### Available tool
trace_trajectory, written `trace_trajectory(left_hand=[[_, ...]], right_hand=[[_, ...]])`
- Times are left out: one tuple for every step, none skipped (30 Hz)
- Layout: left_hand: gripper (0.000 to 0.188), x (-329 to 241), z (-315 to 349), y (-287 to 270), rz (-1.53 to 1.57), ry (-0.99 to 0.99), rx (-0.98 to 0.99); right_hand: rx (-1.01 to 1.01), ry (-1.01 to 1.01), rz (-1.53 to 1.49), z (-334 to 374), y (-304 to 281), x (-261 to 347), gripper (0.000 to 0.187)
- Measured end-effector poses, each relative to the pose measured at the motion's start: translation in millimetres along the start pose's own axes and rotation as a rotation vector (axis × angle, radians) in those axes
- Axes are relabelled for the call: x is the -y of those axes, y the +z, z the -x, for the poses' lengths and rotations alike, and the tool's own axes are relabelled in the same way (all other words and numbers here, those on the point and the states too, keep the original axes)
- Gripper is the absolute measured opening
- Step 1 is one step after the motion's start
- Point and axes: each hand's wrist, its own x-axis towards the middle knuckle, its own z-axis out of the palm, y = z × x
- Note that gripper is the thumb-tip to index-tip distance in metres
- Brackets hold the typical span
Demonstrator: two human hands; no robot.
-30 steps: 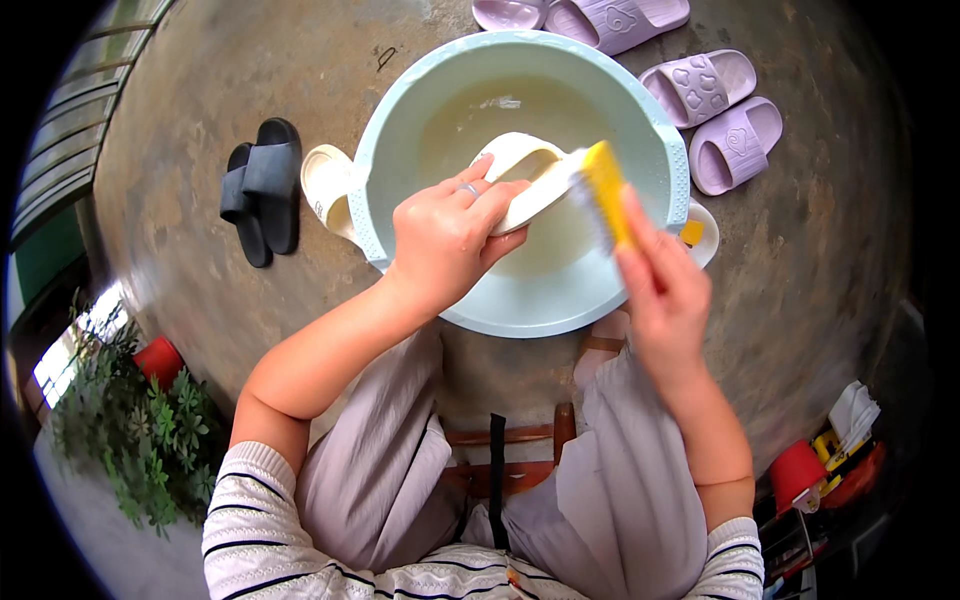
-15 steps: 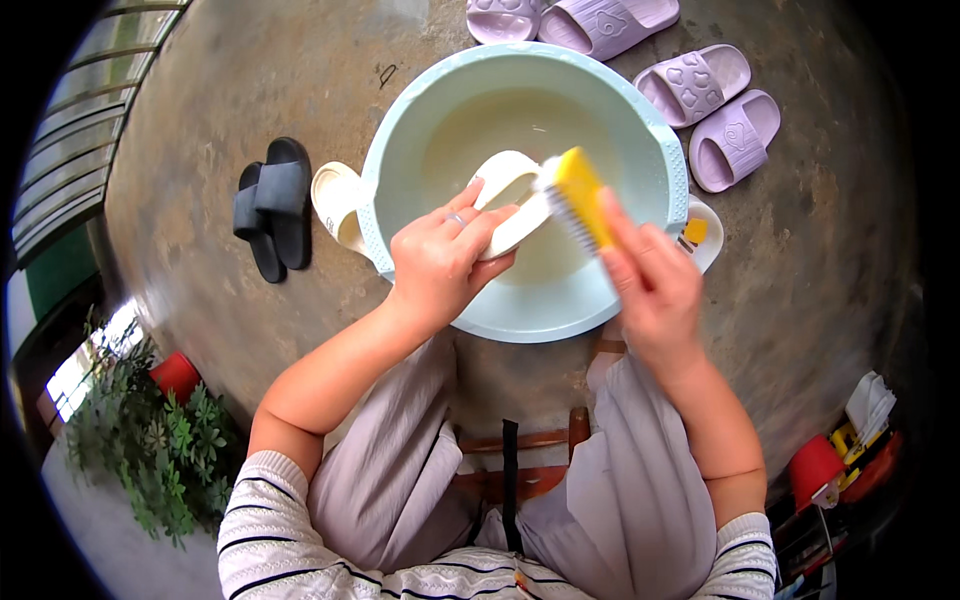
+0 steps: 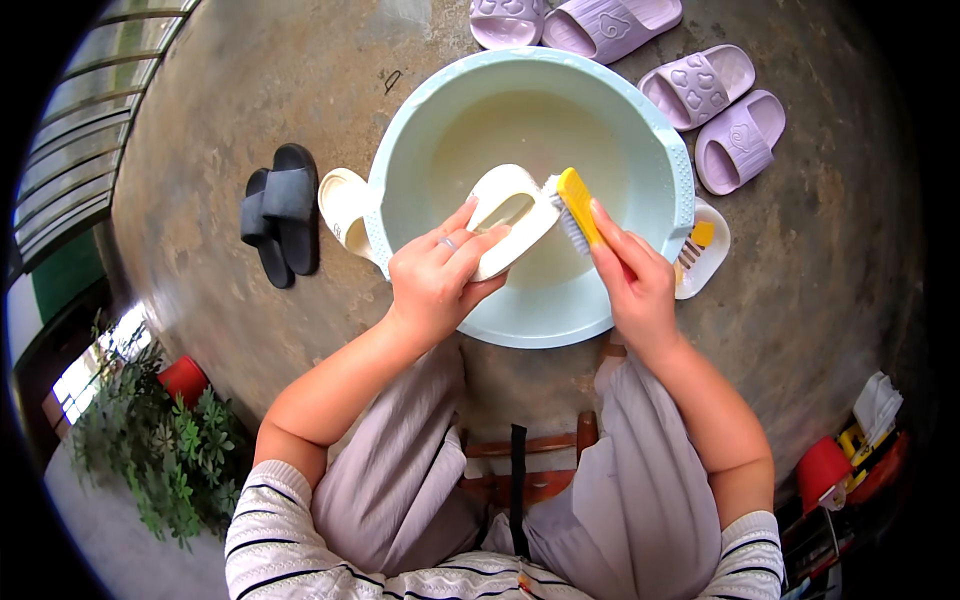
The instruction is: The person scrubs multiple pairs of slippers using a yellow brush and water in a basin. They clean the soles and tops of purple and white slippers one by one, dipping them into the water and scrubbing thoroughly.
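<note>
My left hand [image 3: 432, 275], a ring on one finger, is closed around a cream slide slipper [image 3: 535, 222] tilted above the basin. In my right hand [image 3: 638, 295] is a yellow scrubbing brush [image 3: 578, 205] with white bristles. Those bristles face the slipper and sit at its right edge; whether they touch it I cannot tell. Below both hands stands a light blue basin [image 3: 655, 135] holding cloudy water. Another cream slipper [image 3: 345, 205] leans against the basin's left side.
Right of the basin lies a white dish [image 3: 712, 265] with an orange-yellow piece in it. Lilac slippers [image 3: 740, 140] stand at the far right, dark slippers [image 3: 295, 210] at the left. A leafy plant [image 3: 170, 450] and a red bucket [image 3: 825, 470] flank me near the lower corners.
The brush has swung slightly, and the right hand has shifted left and down a little. The slipper has turned so more of its upper side shows. Both hands keep their hold.
</note>
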Motion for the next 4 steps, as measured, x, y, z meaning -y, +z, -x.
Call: trace_trajectory(left_hand=[[0.041, 0, 2, -1, 0.001, -0.001, -0.001], [0.041, 1, 2, -3, 0.003, -0.003, -0.001], [0.041, 1, -4, -3, 0.010, 0.013, -0.015], [0.043, 1, 1, -1, -0.001, -0.025, 0.008]], right_hand=[[0.047, -0.012, 0.007, 3, -1, 10, 0.042], [0.088, -0.033, 0.013, 3, -1, 19, 0.041], [0.060, -0.020, 0.018, 1, -2, 17, 0.042], [0.032, -0.008, 0.022, -1, -1, 6, 0.042]])
